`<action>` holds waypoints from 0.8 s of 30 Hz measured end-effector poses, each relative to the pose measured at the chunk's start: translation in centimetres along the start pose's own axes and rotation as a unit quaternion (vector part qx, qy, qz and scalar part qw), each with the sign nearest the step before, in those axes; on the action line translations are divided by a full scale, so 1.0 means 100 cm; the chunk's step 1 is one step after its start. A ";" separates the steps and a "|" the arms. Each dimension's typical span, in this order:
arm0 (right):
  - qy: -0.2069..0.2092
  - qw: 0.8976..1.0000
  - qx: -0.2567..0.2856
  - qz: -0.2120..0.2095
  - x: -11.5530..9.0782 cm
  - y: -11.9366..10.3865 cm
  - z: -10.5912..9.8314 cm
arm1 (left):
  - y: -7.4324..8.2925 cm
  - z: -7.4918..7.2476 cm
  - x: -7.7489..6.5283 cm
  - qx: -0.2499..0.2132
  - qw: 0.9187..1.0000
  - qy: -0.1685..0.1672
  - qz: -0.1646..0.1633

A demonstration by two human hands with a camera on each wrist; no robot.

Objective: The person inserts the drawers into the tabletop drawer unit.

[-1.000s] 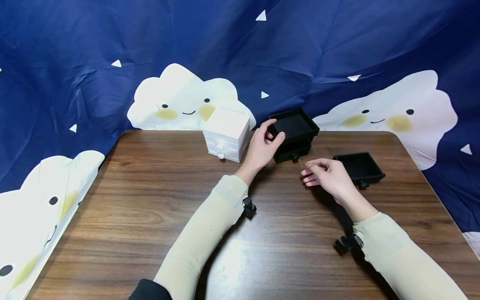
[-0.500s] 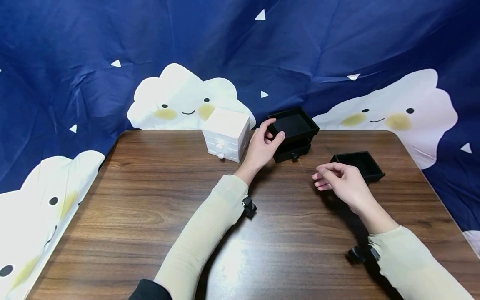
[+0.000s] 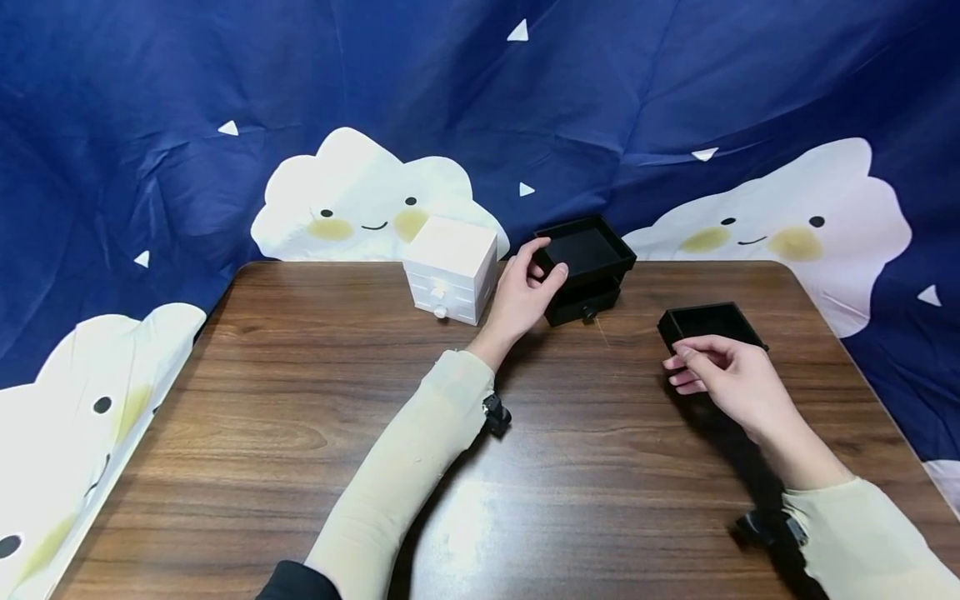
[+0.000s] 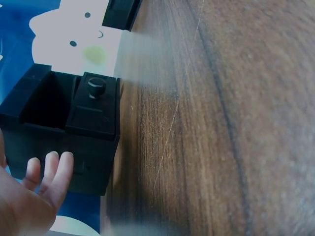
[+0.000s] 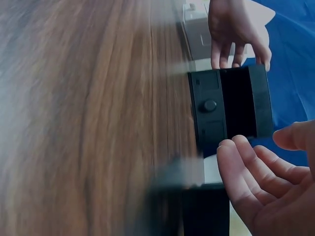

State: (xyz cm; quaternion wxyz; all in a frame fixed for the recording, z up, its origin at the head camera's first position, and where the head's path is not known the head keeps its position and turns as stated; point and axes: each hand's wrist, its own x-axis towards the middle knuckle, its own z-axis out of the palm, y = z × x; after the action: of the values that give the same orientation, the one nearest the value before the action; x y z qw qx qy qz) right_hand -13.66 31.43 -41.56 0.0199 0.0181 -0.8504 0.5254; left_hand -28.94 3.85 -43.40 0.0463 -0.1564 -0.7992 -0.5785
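My left hand touches the left side of a small black drawer cabinet; the left wrist view shows its fingertips against the cabinet's side wall. The cabinet has a recessed top, a vacant upper slot and a lower drawer with a round knob. A separate black drawer sits on the table to the right. My right hand is over the near side of that drawer, partly covering it in the head view. Nothing lies between its thumb and fingers in the right wrist view.
A white drawer cabinet with knobs stands just left of the left hand. The brown wooden table ends at its back edge by a blue cloth with cloud prints. A thin pale line runs across the tabletop.
My right hand has moved right and slightly nearer, from beside the cabinet's knob to the separate drawer. The left hand and the cabinet have stayed where they were.
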 end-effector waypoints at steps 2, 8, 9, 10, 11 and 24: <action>0.010 1.000 0.002 -0.002 -0.003 0.003 -0.004 | 0.000 0.000 0.000 0.001 1.000 -0.002 -0.001; 0.020 0.997 0.076 -0.003 -0.008 0.009 -0.017 | 0.000 0.001 0.000 -0.002 1.000 -0.001 -0.004; 0.022 0.996 0.090 -0.002 -0.009 0.010 -0.020 | 0.001 0.001 0.000 -0.002 1.000 0.000 -0.004; 0.024 0.995 0.100 -0.002 -0.010 0.012 -0.022 | 0.000 0.001 0.000 -0.002 1.000 0.001 -0.004; 0.027 0.994 0.103 -0.001 -0.011 0.013 -0.024 | 0.001 0.001 0.000 -0.002 1.000 0.002 -0.003; 0.050 0.997 0.044 0.034 -0.022 0.035 -0.047 | 0.002 -0.001 -0.001 -0.003 1.000 0.000 -0.004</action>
State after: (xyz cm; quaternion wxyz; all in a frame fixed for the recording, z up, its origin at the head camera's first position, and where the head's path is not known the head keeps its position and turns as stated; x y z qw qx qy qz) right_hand -11.62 37.26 -42.74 0.0442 -0.0361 -0.8246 0.5628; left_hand -28.76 3.80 -43.27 0.0432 -0.1538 -0.7980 -0.5812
